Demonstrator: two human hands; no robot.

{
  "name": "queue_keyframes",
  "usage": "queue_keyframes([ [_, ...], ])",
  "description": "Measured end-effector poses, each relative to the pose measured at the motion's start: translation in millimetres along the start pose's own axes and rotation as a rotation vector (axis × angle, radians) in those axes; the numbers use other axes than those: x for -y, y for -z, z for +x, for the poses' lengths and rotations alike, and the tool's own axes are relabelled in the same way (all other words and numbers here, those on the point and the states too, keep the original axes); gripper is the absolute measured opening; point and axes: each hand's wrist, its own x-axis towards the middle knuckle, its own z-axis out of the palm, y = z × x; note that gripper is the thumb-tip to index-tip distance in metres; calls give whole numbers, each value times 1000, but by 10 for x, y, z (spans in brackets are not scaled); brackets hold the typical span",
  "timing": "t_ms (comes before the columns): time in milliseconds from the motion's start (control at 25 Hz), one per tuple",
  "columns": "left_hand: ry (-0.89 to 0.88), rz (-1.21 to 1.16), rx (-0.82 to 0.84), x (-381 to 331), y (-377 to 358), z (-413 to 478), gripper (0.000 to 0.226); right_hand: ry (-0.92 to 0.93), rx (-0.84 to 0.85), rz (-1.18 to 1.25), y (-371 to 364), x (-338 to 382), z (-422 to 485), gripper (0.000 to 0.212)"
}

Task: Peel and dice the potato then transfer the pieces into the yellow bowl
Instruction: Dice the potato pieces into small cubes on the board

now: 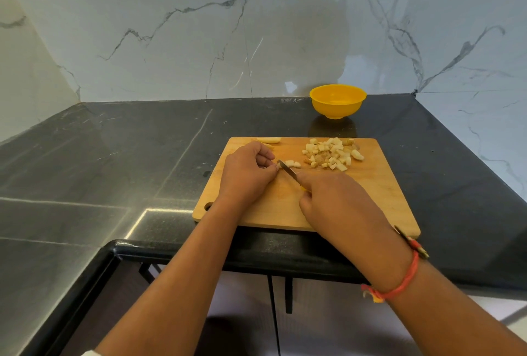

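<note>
Potato stub (278, 166) lies nearest to us, a small end pinched in the curled fingertips of our left hand (246, 176) on the near-left part of the cutting board (379, 199). The knife (288, 170) has its blade right against that stub, and our fingertips sit just beside the edge. This is where we judge the risk to be. The stub is so short that it gives little to hold, so a slip or a roll under the blade could bring the edge onto our fingers, or flick the piece off the board onto the dark surface (142, 156). Our right hand (333, 199) is closed round the knife's handle and hides almost all of it, with the forefinger laid forward toward the blade. Neither hand is free.

Just past the blade lie a few loose cubes (293, 164). Farther right, well apart from our hands, sits the main pile of diced pieces (332, 153), some showing what looks like brown skin. At the board's far edge, beyond our left hand, rests a longer uncut strip (268, 140). Beyond the board the yellow bowl (338, 100) stands near the wall, with no pieces in it that we can see. We judge the dicing nearly done and the transfer not yet begun.
</note>
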Motion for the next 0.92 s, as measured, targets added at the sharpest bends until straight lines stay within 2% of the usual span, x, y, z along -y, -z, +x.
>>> queue_keyframes([
  [200,-9,34,12,-9,-9,0,15,6,-32,-12,103,-113,-224,50],
  [320,-42,75,37,-4,6,-7,16,28,-88,22,163,-168,-265,49],
  [560,-74,135,126,-85,-6,34,37,-68,-167,205,196,-343,-241,46],
  [680,-88,219,161,-147,-75,125,35,-120,-231,283,129,-409,-192,46],
  [920,-83,228,171,-329,-312,285,33,-157,-325,334,53,-472,-197,44],
])
